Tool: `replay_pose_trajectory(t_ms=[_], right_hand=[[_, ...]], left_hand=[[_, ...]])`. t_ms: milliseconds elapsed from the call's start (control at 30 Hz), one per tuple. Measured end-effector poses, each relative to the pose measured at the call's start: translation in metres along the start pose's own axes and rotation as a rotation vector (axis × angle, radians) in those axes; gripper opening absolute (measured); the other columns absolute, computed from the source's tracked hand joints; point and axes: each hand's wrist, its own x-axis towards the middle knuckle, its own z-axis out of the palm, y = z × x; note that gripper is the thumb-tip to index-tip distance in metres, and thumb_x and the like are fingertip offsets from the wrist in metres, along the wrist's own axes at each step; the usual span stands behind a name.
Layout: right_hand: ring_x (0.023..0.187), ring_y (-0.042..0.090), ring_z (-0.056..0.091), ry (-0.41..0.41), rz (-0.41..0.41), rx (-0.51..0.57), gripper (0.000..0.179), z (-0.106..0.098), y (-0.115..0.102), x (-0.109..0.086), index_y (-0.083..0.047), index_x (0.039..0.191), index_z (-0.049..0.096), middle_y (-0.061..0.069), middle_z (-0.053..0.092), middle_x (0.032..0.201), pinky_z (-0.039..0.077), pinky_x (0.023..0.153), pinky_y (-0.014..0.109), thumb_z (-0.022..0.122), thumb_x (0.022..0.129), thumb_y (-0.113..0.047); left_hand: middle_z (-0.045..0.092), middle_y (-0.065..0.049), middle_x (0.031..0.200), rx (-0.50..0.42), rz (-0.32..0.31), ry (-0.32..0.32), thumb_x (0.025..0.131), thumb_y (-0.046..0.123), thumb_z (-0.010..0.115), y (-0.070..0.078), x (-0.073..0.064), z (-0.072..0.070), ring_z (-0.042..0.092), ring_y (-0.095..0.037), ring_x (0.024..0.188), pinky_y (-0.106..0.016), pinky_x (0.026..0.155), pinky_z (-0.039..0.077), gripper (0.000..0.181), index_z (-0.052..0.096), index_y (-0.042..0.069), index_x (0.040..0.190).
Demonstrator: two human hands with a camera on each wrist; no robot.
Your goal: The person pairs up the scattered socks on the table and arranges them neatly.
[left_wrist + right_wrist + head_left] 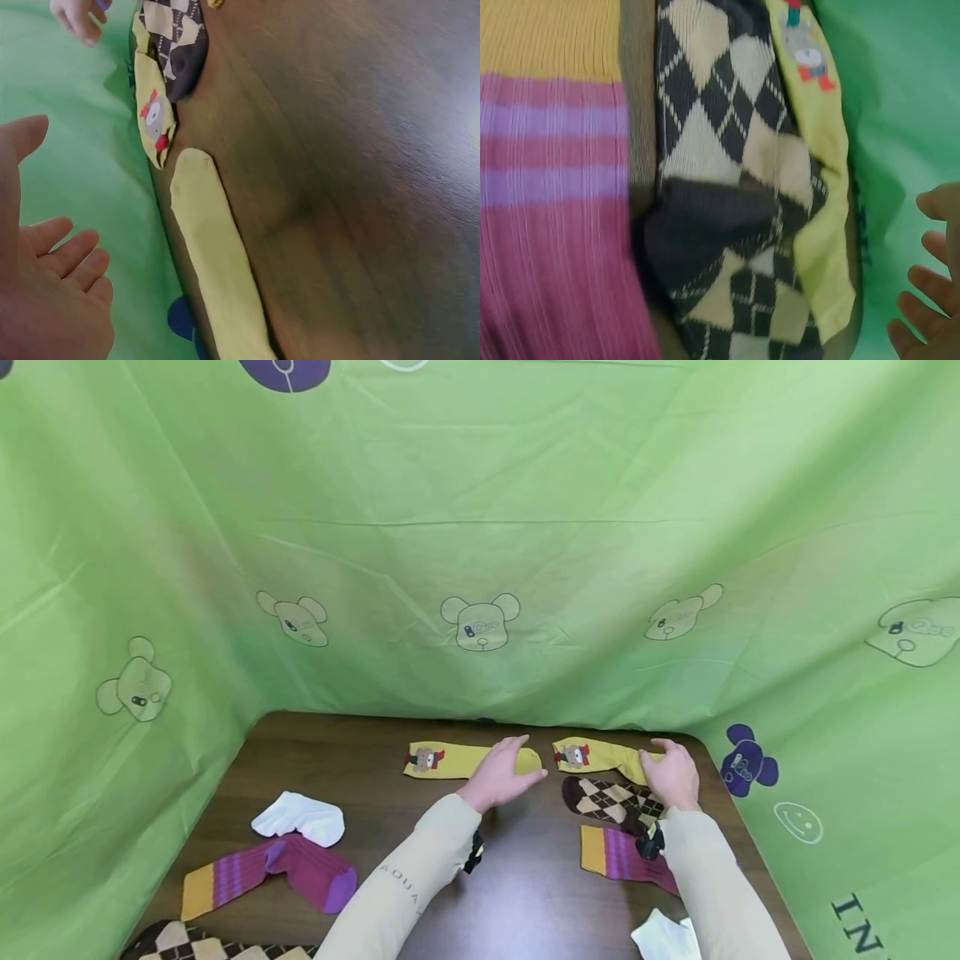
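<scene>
My left hand (497, 775) hovers over the toe half of a yellow sock (442, 762) with a bear on its cuff. In the left wrist view its fingers (71, 259) are spread and hold nothing; the sock lies flat beyond them. At the far right, my right hand (672, 777) is over the toe end of a second yellow bear sock (607, 755), which bends at the heel. The right wrist view has this hand's loosely bent fingers (922, 296) apart from the cloth. An argyle sock (705, 142) lies folded along that yellow sock, partly on it.
Nearer me on the right are a purple striped sock (624, 857) and a white sock (666, 935), both partly under the right forearm. A white sock (300, 818), a purple striped sock (311, 868) and an argyle sock (213, 948) lie at left. Green cloth (480, 560) encloses the table.
</scene>
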Motion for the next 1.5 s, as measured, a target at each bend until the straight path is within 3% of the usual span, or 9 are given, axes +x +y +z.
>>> replay_pose_trajectory(t_ms=[233,300,533,800,1067,1233,1500], right_hand=[[0.125,0.056,0.044,-0.053,0.095,-0.046,0.052,-0.006,0.018,-0.002,0.007,0.141,0.050,0.038,0.045,0.138,0.037,0.101,0.064,0.055,0.099,-0.024],[0.125,0.056,0.043,-0.079,0.096,-0.058,0.054,-0.004,0.023,-0.001,0.007,0.143,0.048,0.039,0.043,0.138,0.037,0.102,0.064,0.055,0.099,-0.024],[0.122,0.060,0.045,-0.166,0.056,-0.123,0.058,0.006,0.032,-0.001,0.009,0.143,0.045,0.042,0.042,0.136,0.039,0.100,0.065,0.057,0.096,-0.024],[0.127,0.059,0.042,-0.255,-0.002,-0.159,0.055,0.016,0.029,-0.002,0.008,0.143,0.047,0.036,0.041,0.145,0.039,0.098,0.067,0.052,0.097,-0.020],[0.127,0.055,0.044,-0.254,-0.021,-0.174,0.048,0.021,0.022,-0.004,0.006,0.140,0.053,0.033,0.047,0.143,0.040,0.097,0.068,0.051,0.097,-0.014],[0.126,0.054,0.046,-0.245,-0.040,-0.191,0.044,0.022,0.017,-0.008,0.006,0.137,0.057,0.034,0.048,0.140,0.038,0.098,0.069,0.057,0.097,-0.012],[0.122,0.054,0.050,-0.242,-0.156,-0.203,0.044,0.027,0.016,-0.007,0.001,0.131,0.064,0.030,0.055,0.135,0.038,0.092,0.070,0.066,0.090,-0.016]], left_hand=[[0.042,-0.012,0.156,0.087,-0.029,-0.073,0.099,0.048,0.061,0.015,0.017,0.007,0.038,-0.027,0.143,-0.039,0.116,0.030,0.074,0.038,0.007,0.156],[0.044,-0.012,0.155,0.112,-0.037,-0.069,0.099,0.047,0.061,0.019,0.020,0.010,0.039,-0.027,0.143,-0.038,0.115,0.031,0.072,0.040,0.007,0.155],[0.052,-0.013,0.148,0.220,-0.025,-0.066,0.100,0.043,0.060,0.025,0.023,0.031,0.047,-0.028,0.136,-0.039,0.113,0.035,0.063,0.048,0.004,0.149],[0.054,-0.013,0.145,0.247,-0.017,-0.098,0.102,0.041,0.059,0.026,0.017,0.049,0.047,-0.028,0.137,-0.037,0.113,0.035,0.057,0.053,0.005,0.146],[0.052,-0.011,0.148,0.259,-0.021,-0.117,0.103,0.044,0.055,0.026,0.015,0.058,0.046,-0.027,0.138,-0.037,0.113,0.034,0.058,0.052,0.007,0.147],[0.055,-0.011,0.143,0.237,-0.004,-0.093,0.101,0.043,0.058,0.024,0.012,0.065,0.049,-0.027,0.134,-0.037,0.112,0.036,0.058,0.054,0.006,0.146],[0.052,-0.011,0.146,0.246,0.034,-0.056,0.097,0.038,0.067,0.022,0.010,0.073,0.048,-0.027,0.134,-0.036,0.111,0.037,0.061,0.051,0.007,0.147]])
